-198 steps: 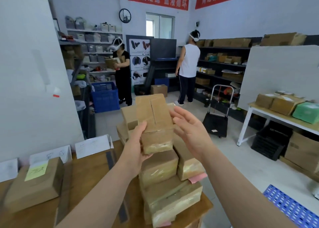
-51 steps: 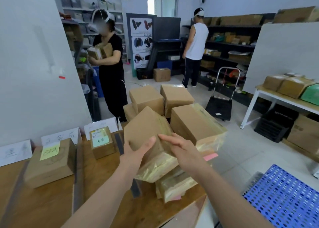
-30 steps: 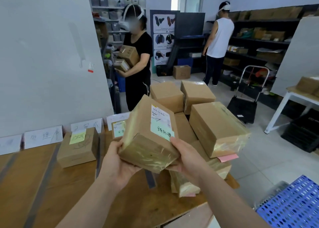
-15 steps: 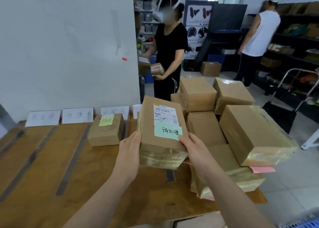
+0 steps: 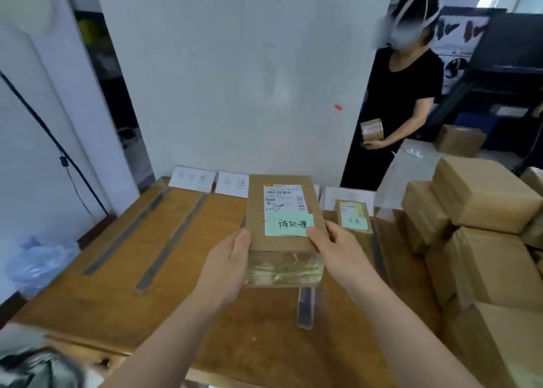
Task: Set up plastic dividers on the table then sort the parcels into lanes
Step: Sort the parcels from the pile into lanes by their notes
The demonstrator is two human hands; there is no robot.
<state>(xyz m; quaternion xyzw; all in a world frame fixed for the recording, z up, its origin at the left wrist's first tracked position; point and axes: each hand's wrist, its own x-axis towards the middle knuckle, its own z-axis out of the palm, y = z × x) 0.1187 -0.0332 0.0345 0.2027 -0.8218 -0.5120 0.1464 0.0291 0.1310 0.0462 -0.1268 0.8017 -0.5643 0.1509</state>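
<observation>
Cardboard parcel point(image 5: 283, 211) with green note point(image 5: 289, 224) hangs above desk point(image 5: 97, 299), near end clamped between left hand point(image 5: 226, 267) and right hand point(image 5: 340, 258), fingers point(image 5: 242, 241) curled round its sides; long axis runs toward back cards point(image 5: 192, 179), dividers point(image 5: 173, 241) lying left, nearer left hand.

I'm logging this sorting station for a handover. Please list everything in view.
held parcel: one, brown with green note, over the table's middle
small parcel: one, brown, green-labelled, on the table to its right
parcel pile: several, brown, stacked at the right
dividers: at least three, clear-grey, lengthwise on the table
lane cards: at least three, white, table's far edge
table: one, brown wood, below the hands
bystander: one, in black, beyond the table
left hand: one, gripping the held parcel's left side
right hand: one, gripping its right side
</observation>
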